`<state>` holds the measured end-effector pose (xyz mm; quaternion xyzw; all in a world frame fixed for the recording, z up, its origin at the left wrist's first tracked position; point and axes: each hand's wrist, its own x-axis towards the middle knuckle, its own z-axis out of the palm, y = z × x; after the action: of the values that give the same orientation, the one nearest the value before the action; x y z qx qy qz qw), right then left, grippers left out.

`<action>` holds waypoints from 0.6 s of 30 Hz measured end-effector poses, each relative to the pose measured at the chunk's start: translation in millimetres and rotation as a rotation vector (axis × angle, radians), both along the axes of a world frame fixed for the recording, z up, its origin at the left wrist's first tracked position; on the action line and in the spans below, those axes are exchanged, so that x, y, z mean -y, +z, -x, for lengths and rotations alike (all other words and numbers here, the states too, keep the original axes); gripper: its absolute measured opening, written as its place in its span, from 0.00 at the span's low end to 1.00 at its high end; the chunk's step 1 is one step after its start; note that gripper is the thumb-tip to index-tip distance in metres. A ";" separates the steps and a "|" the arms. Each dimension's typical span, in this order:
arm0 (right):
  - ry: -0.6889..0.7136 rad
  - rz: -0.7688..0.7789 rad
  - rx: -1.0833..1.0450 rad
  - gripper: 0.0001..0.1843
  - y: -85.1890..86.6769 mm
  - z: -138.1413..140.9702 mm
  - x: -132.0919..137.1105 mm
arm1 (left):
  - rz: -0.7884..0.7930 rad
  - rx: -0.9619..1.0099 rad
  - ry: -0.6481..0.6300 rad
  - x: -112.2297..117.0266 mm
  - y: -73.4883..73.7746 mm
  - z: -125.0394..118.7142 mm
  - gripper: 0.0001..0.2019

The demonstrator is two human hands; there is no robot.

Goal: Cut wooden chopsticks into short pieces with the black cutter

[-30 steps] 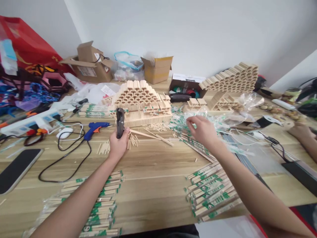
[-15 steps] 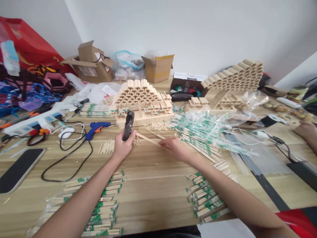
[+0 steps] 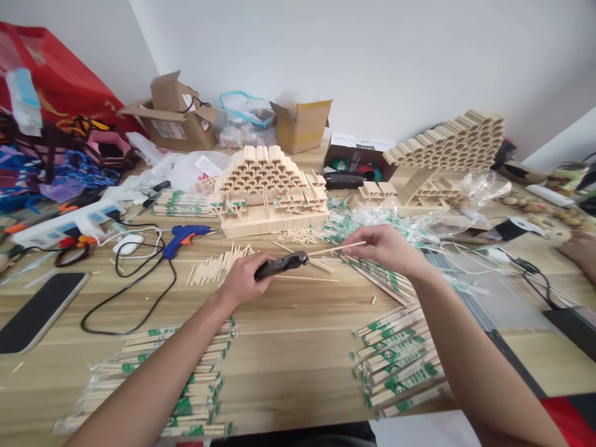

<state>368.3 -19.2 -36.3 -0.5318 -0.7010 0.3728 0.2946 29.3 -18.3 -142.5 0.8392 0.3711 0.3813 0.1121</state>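
My left hand (image 3: 244, 279) is wrapped around a black hand cutter (image 3: 280, 266), its head turned to the right. In my right hand (image 3: 385, 249), a thin wooden chopstick (image 3: 331, 250) is pinched between the fingers. The chopstick's left end meets the cutter's head; whether it lies inside the jaws I cannot tell. Below them a loose chopstick (image 3: 310, 279) lies on the table. Short cut sticks (image 3: 212, 270) are laid out left of my left hand, and a heap of small stick pieces (image 3: 298, 236) sits before a stepped wooden stick structure (image 3: 272, 214).
Wrapped chopsticks lie in a left bundle (image 3: 200, 394) and a right bundle (image 3: 403, 366). A blue glue gun (image 3: 179, 241) with its cord and a phone (image 3: 40, 310) are at left. Empty wrappers (image 3: 419, 230) spread behind my right hand. Another person's hand (image 3: 580, 248) is at far right.
The cutter has tipped from upright to nearly level, pointing right. My right hand has risen from the table and moved right with a chopstick, whose end now meets the cutter.
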 end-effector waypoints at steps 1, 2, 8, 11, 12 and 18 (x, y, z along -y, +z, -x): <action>-0.038 0.012 -0.115 0.13 1.0 1.8 -1.6 | -0.009 -0.001 0.002 -0.3 -0.1 0.3 0.10; -0.080 0.016 -0.252 0.13 0.2 4.8 -3.8 | -0.016 0.002 0.006 -0.5 0.0 0.4 0.10; -0.238 0.223 -1.137 0.09 -21.5 35.0 -23.3 | 0.010 0.050 0.093 -1.4 2.4 1.9 0.05; -0.270 0.379 -1.326 0.06 -31.8 44.3 -28.5 | 0.049 0.063 0.142 -1.7 2.8 3.1 0.05; -0.260 0.415 -1.349 0.06 -35.7 46.6 -28.2 | 0.063 0.066 0.157 -1.7 2.9 3.2 0.05; 0.055 0.570 -1.112 0.13 -73.1 68.4 -4.2 | 0.093 0.055 0.175 0.1 3.1 -0.6 0.05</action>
<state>299.9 -15.1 -109.4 -0.2978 -0.3294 0.7736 0.4521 29.9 -18.4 -139.4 0.7867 0.4570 0.3950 0.1273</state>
